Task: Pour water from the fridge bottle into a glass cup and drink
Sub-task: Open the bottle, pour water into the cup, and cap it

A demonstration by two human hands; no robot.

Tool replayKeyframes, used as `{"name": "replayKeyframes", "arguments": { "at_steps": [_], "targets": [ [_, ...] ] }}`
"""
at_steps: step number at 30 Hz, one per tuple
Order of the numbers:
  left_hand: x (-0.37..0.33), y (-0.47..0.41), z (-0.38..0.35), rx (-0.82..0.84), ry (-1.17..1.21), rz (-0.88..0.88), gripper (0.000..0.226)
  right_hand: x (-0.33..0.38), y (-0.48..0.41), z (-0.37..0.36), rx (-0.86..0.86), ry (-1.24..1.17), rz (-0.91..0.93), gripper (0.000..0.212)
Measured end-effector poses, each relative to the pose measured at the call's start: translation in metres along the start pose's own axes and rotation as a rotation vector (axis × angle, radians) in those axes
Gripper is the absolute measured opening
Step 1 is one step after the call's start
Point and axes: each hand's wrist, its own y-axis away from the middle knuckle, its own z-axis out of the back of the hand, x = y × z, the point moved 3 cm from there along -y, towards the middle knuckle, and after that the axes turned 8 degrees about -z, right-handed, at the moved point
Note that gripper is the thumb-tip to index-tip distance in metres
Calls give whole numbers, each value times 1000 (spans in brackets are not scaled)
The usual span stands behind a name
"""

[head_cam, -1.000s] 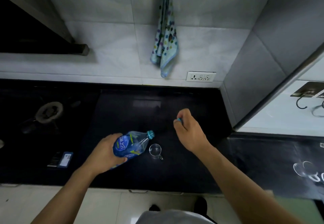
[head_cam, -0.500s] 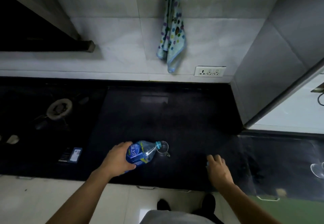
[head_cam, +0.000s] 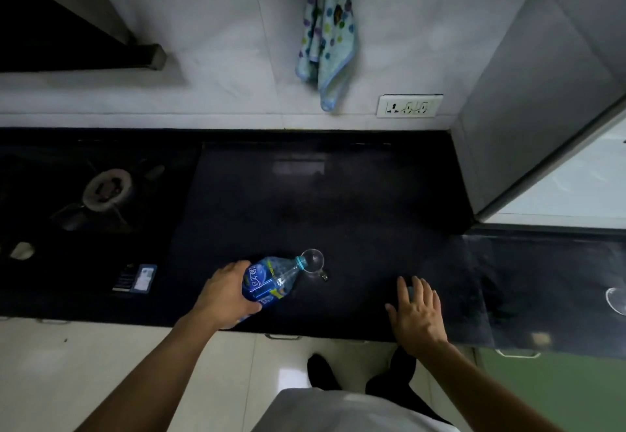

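My left hand (head_cam: 226,296) grips a clear plastic water bottle (head_cam: 271,281) with a blue label, tilted so its open neck rests at the rim of a small glass cup (head_cam: 313,260). The cup has a handle and stands on the black countertop (head_cam: 338,201) near the front edge. My right hand (head_cam: 417,313) lies flat on the counter to the right of the cup, fingers spread. A bit of something pale shows under its fingertips; I cannot tell what it is.
A gas burner (head_cam: 106,189) sits on the counter at the left, with a small dark box (head_cam: 135,277) in front of it. A dotted towel (head_cam: 327,35) hangs on the back wall above a socket (head_cam: 409,105). A glass (head_cam: 616,299) shows at the far right edge.
My right hand came down from above the counter to lie flat on it, fingers now spread. The bottle has tilted further and its neck has reached the cup's rim.
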Motion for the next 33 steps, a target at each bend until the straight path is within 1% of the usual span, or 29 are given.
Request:
{"name": "replayKeyframes", "arguments": {
  "at_steps": [4,11,16,24,28,33],
  "targets": [
    [-3,0,0,-5,-34,4,90,-2,-1,0,-7,0,11,69],
    [-10,1,6,1,-121,2,91,1,2,5,40,13,14,71],
    [-16,3,9,7,-164,7,90,1,-2,10,108,62,10,72],
    [-30,5,17,27,-256,25,82,3,-7,17,162,72,-4,74],
    [-35,7,20,37,-263,32,84,4,-7,17,174,67,-10,73],
    [-38,9,20,54,-256,43,82,4,-8,16,170,52,-18,74]
  ]
}}
